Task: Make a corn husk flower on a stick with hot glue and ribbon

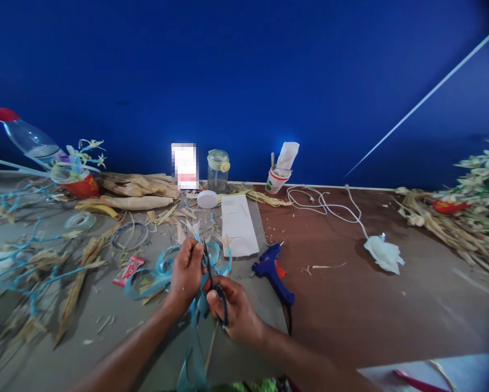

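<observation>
My right hand (238, 310) is closed round the handles of a pair of dark-handled scissors (210, 265), with the blades pointing up and away. Close beside the blades, my left hand (187, 269) is closed in a pinch. From the top of that pinch sticks a small pale husk flower (192, 227) with blue at its base. Light blue ribbon (146, 284) lies in loops around my left hand, and another length hangs below my hands toward the table's near edge. My fingers hide most of what lies between them.
A blue glue gun (272, 270) lies right of my hands, near a white paper strip (240, 226). A glass jar (218, 170), a lit screen (185, 166) and a paper cup (277, 181) stand along the wall. Blue-stemmed husk flowers (34, 288) spread at left; a white cable (342, 215) at right.
</observation>
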The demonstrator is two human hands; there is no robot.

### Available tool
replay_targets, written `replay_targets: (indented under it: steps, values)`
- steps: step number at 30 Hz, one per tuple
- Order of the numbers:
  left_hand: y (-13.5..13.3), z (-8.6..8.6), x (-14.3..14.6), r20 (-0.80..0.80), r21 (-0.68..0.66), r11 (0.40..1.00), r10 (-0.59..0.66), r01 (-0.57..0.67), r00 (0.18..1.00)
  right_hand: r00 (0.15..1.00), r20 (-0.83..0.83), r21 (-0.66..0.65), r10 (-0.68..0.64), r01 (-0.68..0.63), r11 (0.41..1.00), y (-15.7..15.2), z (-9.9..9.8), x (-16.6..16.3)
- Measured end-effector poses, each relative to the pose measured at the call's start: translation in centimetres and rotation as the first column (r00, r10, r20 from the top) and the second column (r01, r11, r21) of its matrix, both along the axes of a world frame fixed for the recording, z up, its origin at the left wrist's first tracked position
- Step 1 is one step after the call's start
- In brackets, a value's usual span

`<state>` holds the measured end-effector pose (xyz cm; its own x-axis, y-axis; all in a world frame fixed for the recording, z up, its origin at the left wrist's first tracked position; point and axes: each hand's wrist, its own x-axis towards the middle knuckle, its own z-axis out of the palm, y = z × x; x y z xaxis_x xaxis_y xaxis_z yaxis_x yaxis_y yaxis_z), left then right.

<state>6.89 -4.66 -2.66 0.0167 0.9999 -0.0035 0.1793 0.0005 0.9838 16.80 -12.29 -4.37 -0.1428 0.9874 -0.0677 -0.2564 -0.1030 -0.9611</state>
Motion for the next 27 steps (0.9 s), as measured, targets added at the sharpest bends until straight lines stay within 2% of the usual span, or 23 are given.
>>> replay_targets:
  steps: [8,12,15,19,22,25,27]
  values:
    - [-0.3,-0.2,0.1,0.017,-0.086,0.995,-0.040,0.042,0.999,1.000,0.021,-0.017,0.022,-0.021,1.000,0.2,-0.1,0.0]
    - [-0.3,-0.3,0.2,0.000,-0.034,0.999,-0.018,0.018,1.000,0.999,0.051,0.005,0.000,-0.001,1.000,0.2,0.1,0.2]
    - [-0.4,0.0,0.3,0.026,-0.049,0.999,-0.009,0.010,1.000,0.999,0.051,0.016,-0.010,0.009,1.000,0.3,0.0,0.3]
    - [-0.1,0.3,0.0,0.112,-0.106,0.994,-0.023,0.035,0.993,0.999,0.036,-0.008,-0.008,0.008,1.000,0.7,-0.1,0.6]
    - [0.7,0.1,-0.9,0.168,-0.092,0.996,0.017,-0.002,0.986,0.999,0.048,-0.075,-0.008,0.011,0.997,1.0,0.1,1.1]
    - [1.8,-0.2,-2.1,0.330,-0.128,0.990,-0.016,0.061,0.944,0.988,0.153,-0.113,0.005,0.013,0.994,1.1,0.1,1.5]
    - [2.4,-0.1,-2.7,0.442,-0.138,0.984,-0.042,0.114,0.896,0.955,0.295,-0.087,-0.001,0.028,0.996,1.1,0.0,1.8]
